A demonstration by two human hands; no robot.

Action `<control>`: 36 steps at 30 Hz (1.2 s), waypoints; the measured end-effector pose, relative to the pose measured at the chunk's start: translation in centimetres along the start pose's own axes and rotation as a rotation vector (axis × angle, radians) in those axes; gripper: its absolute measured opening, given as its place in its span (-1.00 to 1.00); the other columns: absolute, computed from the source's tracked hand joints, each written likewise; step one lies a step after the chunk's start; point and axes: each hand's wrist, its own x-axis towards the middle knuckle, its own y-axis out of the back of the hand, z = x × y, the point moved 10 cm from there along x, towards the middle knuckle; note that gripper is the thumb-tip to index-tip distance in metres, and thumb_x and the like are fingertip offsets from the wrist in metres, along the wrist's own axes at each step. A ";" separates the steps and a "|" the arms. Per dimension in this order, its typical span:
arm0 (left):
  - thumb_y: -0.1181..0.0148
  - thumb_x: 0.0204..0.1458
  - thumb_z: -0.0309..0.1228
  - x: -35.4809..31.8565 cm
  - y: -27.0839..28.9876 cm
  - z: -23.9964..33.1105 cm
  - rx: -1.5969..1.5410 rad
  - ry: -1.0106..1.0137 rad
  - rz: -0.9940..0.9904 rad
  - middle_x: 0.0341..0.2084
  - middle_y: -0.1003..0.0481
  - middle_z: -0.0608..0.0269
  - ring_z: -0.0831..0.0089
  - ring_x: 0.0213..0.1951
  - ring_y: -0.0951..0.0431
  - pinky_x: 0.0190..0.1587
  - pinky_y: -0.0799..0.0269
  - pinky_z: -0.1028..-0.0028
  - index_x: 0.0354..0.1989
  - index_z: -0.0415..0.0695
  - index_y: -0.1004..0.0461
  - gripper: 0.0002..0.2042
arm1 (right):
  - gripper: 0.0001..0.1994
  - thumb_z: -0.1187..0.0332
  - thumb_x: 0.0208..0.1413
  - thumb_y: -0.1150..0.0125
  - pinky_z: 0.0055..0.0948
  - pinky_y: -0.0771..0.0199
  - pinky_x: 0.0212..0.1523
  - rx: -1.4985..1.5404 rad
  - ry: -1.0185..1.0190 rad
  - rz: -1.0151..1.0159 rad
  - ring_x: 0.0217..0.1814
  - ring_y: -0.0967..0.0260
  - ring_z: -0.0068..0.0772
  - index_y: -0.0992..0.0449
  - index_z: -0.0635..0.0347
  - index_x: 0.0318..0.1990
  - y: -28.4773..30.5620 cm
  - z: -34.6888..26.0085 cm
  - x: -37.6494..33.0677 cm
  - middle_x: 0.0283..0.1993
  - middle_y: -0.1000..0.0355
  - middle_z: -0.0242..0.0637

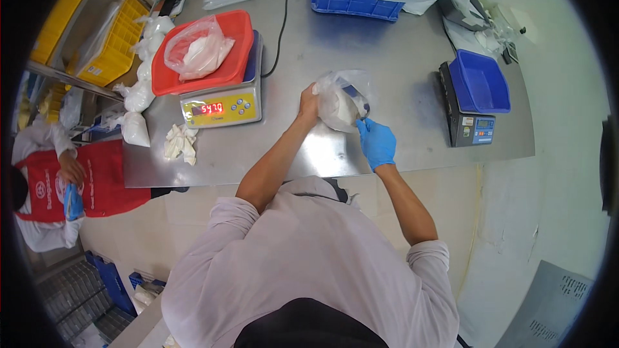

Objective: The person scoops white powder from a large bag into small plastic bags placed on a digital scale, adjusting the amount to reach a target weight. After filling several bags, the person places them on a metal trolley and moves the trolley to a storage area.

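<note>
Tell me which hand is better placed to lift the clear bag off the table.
Probably the left hand: it already grips the gathered top of the clear plastic bag. The gloved right hand sits lower at the bag's side, by a dark scoop-like thing.

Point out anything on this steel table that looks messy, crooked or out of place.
Little stands out. A crumpled white wad lies loose on the table in front of the left scale. Only the right hand wears a blue glove; the left hand is bare. Both grip a clear bag of white material.

Bare left hand (309, 104) gripping clear plastic bag (343, 100) of white powder, gloved right hand (376, 143) at its mouth, perhaps scooping
</note>
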 end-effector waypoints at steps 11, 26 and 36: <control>0.00 -0.18 -0.66 -1.2 -2.4 4.7 -0.094 0.019 0.045 -0.16 -0.43 0.08 0.29 -0.11 -0.47 -0.08 -0.45 0.38 0.03 -0.25 -0.28 -0.53 | -0.58 0.06 0.14 -0.16 -0.20 -0.35 -0.36 0.389 -0.284 -0.171 -0.51 -0.36 -0.04 -0.59 0.35 -0.39 -0.2 1.1 1.1 -0.51 -0.46 0.01; 0.02 -0.30 -0.72 -0.5 -9.2 10.1 0.930 -0.184 -0.657 -0.33 -0.47 0.22 0.47 -0.26 -0.42 -0.10 -0.34 0.49 -0.37 -0.23 -0.47 -0.73 | -0.54 -0.08 0.13 -0.18 -0.55 0.07 -0.72 0.966 -0.561 -0.536 -0.73 0.03 -0.66 -0.63 0.22 -0.29 -6.1 3.3 -0.3 -0.68 -0.14 -0.51; 0.03 -0.25 -0.76 0.3 -1.3 9.6 0.573 -0.182 -0.446 -0.40 -0.38 0.37 0.55 -0.28 -0.38 -0.13 -0.31 0.57 -0.35 -0.22 -0.37 -0.75 | -0.62 0.02 0.16 -0.17 -0.56 0.02 -0.73 1.160 -0.618 -0.676 -0.75 0.02 -0.68 -0.65 0.17 -0.24 -9.5 2.9 -1.2 -0.68 -0.18 -0.52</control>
